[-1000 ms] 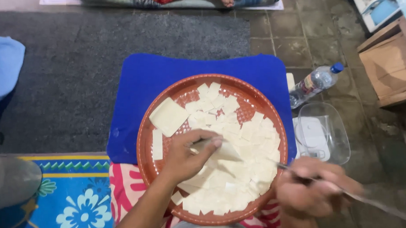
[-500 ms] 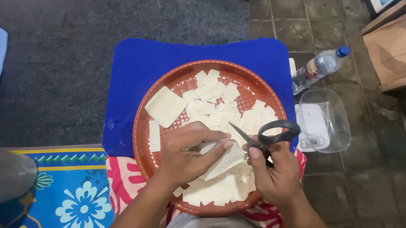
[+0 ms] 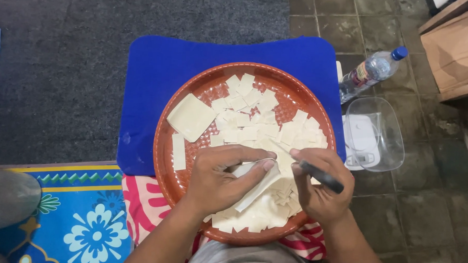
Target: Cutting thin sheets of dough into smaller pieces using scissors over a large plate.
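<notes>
**Head view: thin dough sheet held over a tray, scissors at its edge**

Head camera looks straight down on a round reddish-brown tray (image 3: pixel 164 149) resting on the person's lap, part of it over a blue mat (image 3: pixel 154 72). The left hand (image 3: pixel 220 178) is closed on a pale, thin sheet (image 3: pixel 257 190), thumb on top and fingers curled beneath, holding it just above the pile near the tray's middle. The sheet sags and folds where it hangs free, so it looks soft, light and limp, likely easy to tear or stretch if pulled. A hold close to the cutting line, with the fingers spread under it, seems the surest way to keep it flat.

The right hand (image 3: pixel 321 190) is clenched around dark scissors (image 3: pixel 318 175), whose tip meets the sheet's upper edge; the blades are mostly hidden, so whether they are parted cannot be told.

Many small cut squares (image 3: pixel 254 120) lie overlapping across the tray. A larger uncut square (image 3: pixel 191 116) and a narrow strip (image 3: pixel 178 151) sit apart on its left side; stacked pieces may cling together.

Off to the right on the tiled floor lie a plastic bottle (image 3: pixel 369 72) with a blue cap and a clear container (image 3: pixel 379 137) over a small white scale.
</notes>
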